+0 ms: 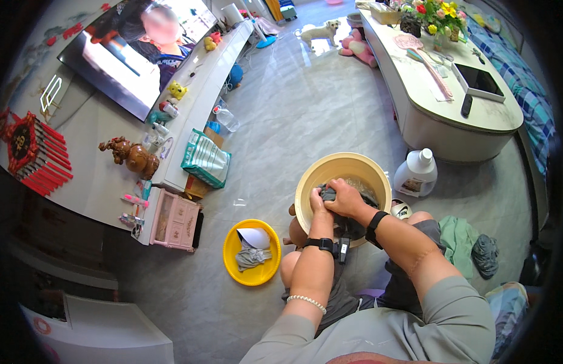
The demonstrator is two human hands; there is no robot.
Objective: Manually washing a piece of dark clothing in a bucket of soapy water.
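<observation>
Both my hands are inside a cream plastic basin (304, 200) on the floor between my feet. My left hand (317, 200) and my right hand (344, 196) come together around a bunched dark grey-green cloth (328, 194), each gripping part of it. Sudsy water (356, 185) shows at the far side of the basin, along with more dark fabric (369, 200) under and beside my right hand. My forearms hide the near part of the basin's inside. Just right of the basin stands a white detergent bottle (416, 173) with its cap on.
A yellow basin (228, 250) on the left holds a grey cloth (253, 258) and a white visor-like piece (254, 237). Green fabric (459, 239) and a dark bundled cloth (485, 256) lie right. A coffee table (459, 136), TV cabinet (190, 109) and dog (319, 34) are farther off.
</observation>
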